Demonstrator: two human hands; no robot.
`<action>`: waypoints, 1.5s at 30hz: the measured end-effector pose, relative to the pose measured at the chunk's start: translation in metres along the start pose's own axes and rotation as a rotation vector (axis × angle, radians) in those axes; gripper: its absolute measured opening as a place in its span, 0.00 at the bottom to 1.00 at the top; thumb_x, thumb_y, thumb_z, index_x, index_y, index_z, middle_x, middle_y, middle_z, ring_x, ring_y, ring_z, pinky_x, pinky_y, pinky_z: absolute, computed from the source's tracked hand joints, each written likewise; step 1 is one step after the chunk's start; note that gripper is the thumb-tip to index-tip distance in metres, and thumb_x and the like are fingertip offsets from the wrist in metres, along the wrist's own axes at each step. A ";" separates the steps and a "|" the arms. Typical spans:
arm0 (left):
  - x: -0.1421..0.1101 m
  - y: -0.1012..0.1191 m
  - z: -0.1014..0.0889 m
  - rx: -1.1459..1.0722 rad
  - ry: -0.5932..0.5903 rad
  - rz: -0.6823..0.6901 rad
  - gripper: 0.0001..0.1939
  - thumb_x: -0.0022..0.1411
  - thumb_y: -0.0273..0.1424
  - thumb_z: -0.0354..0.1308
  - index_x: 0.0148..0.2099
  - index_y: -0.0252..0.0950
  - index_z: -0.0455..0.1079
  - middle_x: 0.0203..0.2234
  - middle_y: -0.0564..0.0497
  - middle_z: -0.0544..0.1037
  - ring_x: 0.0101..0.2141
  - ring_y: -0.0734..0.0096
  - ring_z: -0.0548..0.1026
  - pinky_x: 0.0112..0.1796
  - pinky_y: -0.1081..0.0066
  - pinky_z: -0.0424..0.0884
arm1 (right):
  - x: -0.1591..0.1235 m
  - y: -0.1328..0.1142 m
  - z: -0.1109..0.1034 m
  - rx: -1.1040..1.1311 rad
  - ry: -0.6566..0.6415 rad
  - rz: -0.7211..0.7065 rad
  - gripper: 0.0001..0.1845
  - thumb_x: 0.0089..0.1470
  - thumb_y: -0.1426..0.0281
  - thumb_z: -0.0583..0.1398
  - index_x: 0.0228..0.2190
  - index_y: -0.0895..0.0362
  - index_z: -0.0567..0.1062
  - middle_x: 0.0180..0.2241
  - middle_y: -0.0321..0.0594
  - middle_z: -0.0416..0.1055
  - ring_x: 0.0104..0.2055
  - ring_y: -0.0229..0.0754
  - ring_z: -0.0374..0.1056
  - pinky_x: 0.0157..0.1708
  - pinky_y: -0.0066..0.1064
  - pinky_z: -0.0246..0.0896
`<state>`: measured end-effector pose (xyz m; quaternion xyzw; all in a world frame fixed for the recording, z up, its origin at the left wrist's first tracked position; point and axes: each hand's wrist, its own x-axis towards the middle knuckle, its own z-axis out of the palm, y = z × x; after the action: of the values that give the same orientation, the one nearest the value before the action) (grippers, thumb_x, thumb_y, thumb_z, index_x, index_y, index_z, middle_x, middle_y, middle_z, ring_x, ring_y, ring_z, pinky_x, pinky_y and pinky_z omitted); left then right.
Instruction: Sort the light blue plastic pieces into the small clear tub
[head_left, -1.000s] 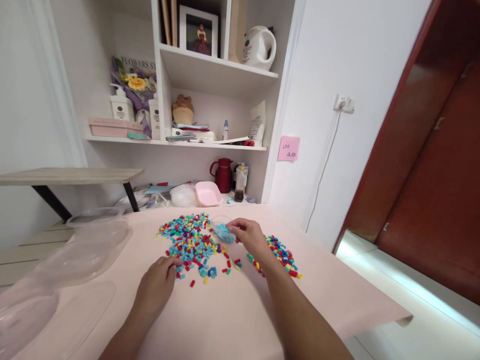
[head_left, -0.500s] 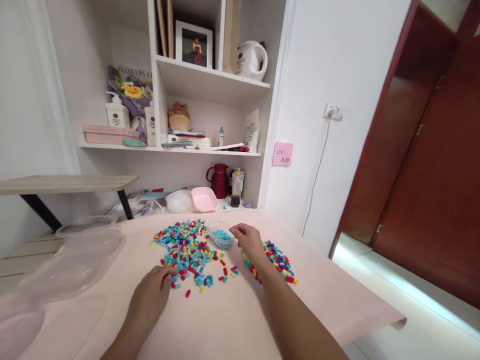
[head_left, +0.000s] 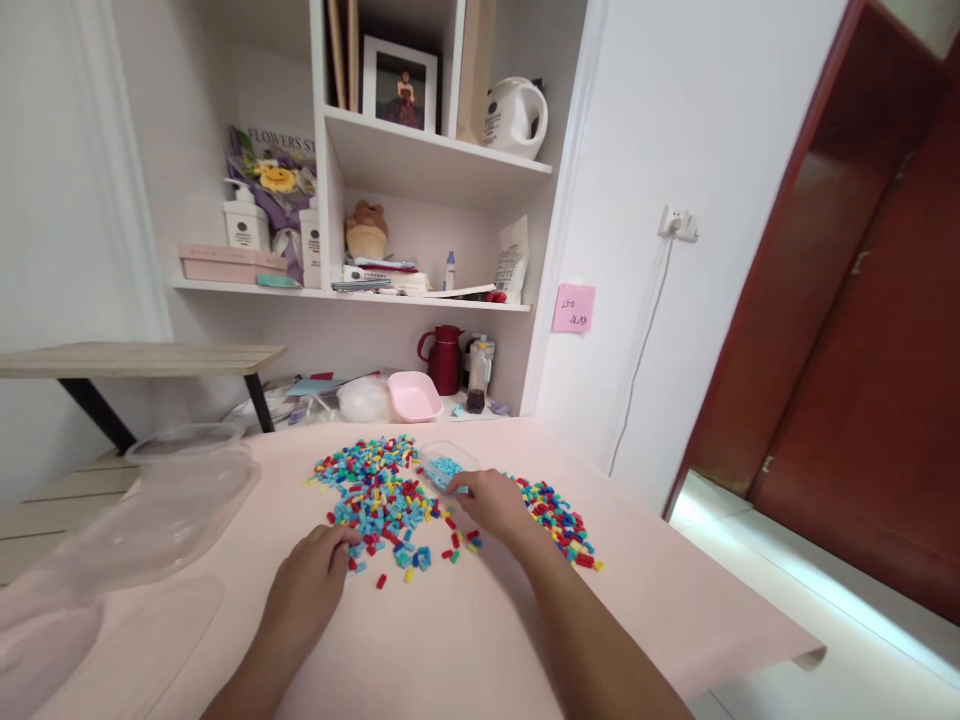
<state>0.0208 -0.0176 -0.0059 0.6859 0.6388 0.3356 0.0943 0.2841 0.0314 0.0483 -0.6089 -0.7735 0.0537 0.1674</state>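
Note:
Small coloured plastic building bricks point(head_left: 386, 510) lie in a loose pile in the middle of the pink-covered table. My left hand point(head_left: 315, 575) rests at the pile's lower left edge, its fingers curled together; whatever is between the fingertips is hidden. Beside the pile stands a small clear plastic container point(head_left: 448, 450) holding light blue bricks. My right hand point(head_left: 491, 505) is just in front of this container and partly covers it, fingers bent and slightly apart, with nothing visible in them. A second heap of mixed bricks point(head_left: 559, 520) lies to the right, partly behind my right wrist.
Clear plastic lids and trays point(head_left: 180, 500) lie at the table's left. At the back are a pink basin point(head_left: 415, 397), a dark red jug point(head_left: 445, 360) and a bottle of dark liquid point(head_left: 478, 377). Shelves point(head_left: 442, 300) rise behind; a wooden-topped stand point(head_left: 142, 358) is at left.
My right hand has moved down and slightly left, from the container's right rim to its front. My left hand stays at the pile's edge. The view has shifted slightly.

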 end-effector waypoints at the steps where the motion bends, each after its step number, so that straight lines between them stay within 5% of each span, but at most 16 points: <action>1: 0.000 0.000 0.000 -0.002 -0.001 0.001 0.15 0.59 0.28 0.46 0.38 0.41 0.74 0.37 0.50 0.78 0.41 0.66 0.74 0.43 0.68 0.68 | 0.000 0.000 0.000 -0.048 -0.011 0.012 0.18 0.50 0.72 0.56 0.41 0.43 0.77 0.37 0.37 0.77 0.40 0.43 0.71 0.33 0.28 0.56; 13: -0.001 0.001 0.000 -0.016 -0.002 -0.003 0.15 0.59 0.28 0.46 0.38 0.42 0.74 0.37 0.50 0.77 0.40 0.66 0.74 0.43 0.67 0.67 | 0.004 -0.004 0.011 -0.174 -0.086 0.003 0.18 0.49 0.67 0.58 0.42 0.42 0.77 0.37 0.39 0.77 0.40 0.47 0.71 0.35 0.31 0.58; 21: -0.002 0.003 -0.002 -0.019 -0.004 -0.006 0.15 0.59 0.28 0.46 0.38 0.42 0.74 0.37 0.50 0.77 0.40 0.66 0.74 0.43 0.67 0.67 | 0.004 -0.004 0.009 -0.152 -0.057 0.011 0.11 0.48 0.70 0.58 0.32 0.48 0.79 0.34 0.40 0.77 0.38 0.45 0.71 0.32 0.29 0.55; 30: -0.003 0.006 -0.003 0.007 -0.011 -0.004 0.15 0.59 0.27 0.45 0.37 0.41 0.74 0.37 0.50 0.77 0.40 0.66 0.74 0.43 0.67 0.67 | 0.000 0.007 0.010 0.529 -0.172 0.012 0.08 0.51 0.68 0.55 0.27 0.56 0.74 0.19 0.34 0.71 0.19 0.35 0.65 0.24 0.25 0.57; 38: -0.002 0.003 -0.001 0.013 -0.013 -0.003 0.15 0.59 0.27 0.45 0.39 0.41 0.74 0.38 0.50 0.77 0.40 0.66 0.74 0.43 0.67 0.67 | 0.000 0.005 0.015 1.159 -0.343 0.045 0.11 0.50 0.62 0.56 0.31 0.56 0.63 0.23 0.35 0.73 0.18 0.35 0.67 0.17 0.23 0.53; 42: -0.002 0.004 -0.002 0.016 -0.017 -0.006 0.15 0.59 0.27 0.45 0.38 0.41 0.74 0.38 0.50 0.77 0.40 0.66 0.74 0.43 0.67 0.67 | 0.004 0.004 0.014 1.222 -0.256 0.026 0.13 0.48 0.59 0.58 0.30 0.56 0.63 0.20 0.33 0.71 0.16 0.34 0.64 0.18 0.24 0.55; 45: -0.003 0.004 -0.002 0.023 -0.031 -0.011 0.16 0.60 0.27 0.44 0.38 0.41 0.73 0.38 0.49 0.77 0.40 0.66 0.73 0.44 0.67 0.67 | 0.010 0.007 0.011 1.168 0.037 0.020 0.14 0.49 0.58 0.57 0.30 0.56 0.66 0.17 0.29 0.66 0.14 0.31 0.58 0.16 0.23 0.52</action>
<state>0.0231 -0.0214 -0.0025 0.6884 0.6450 0.3169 0.0983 0.2849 0.0438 0.0375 -0.4237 -0.6070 0.4622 0.4882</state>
